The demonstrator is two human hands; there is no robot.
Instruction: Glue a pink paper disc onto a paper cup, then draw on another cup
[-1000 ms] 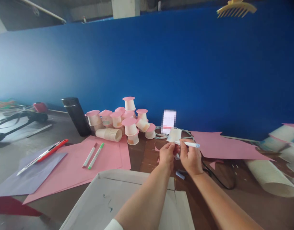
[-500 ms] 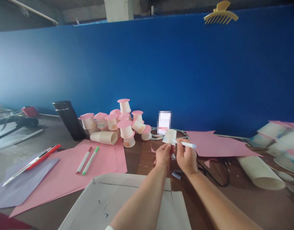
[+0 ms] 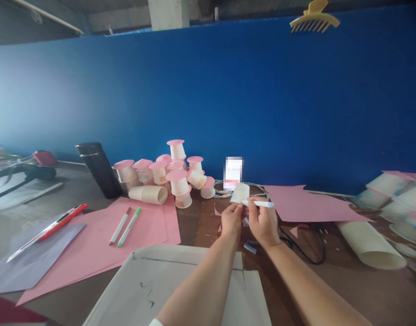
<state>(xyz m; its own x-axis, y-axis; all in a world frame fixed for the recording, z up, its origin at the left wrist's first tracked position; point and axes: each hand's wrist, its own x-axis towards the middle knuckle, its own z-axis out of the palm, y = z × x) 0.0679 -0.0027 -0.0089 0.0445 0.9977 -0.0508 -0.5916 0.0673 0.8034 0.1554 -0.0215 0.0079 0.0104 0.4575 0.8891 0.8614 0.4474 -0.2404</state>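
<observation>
A small white paper cup (image 3: 240, 192) is pinched in my left hand (image 3: 231, 221), with faint blue marks on its side. My right hand (image 3: 263, 222) grips a white marker pen (image 3: 262, 204) with a bluish end, its tip against or very close to the cup's wall. Below my hands a loose pen cap (image 3: 250, 247) lies on the brown table. Behind the cup stands a bright phone screen (image 3: 233, 173), blurred out. Paper cups topped with pink paper discs (image 3: 177, 175) are stacked to the left.
At left are a black flask (image 3: 98, 170), nested paper cups (image 3: 147, 194), two markers (image 3: 129, 226), pink sheets (image 3: 95, 244) and a red utility knife (image 3: 63, 218) with its blade out. A white board (image 3: 180, 285) lies in front. On the right sit a paper tube (image 3: 369, 244), a black cable (image 3: 321, 253) and blurred cups.
The marker has shifted slightly left and down along the cup's side with my right hand. My left hand keeps its hold on the cup. The view has moved a little.
</observation>
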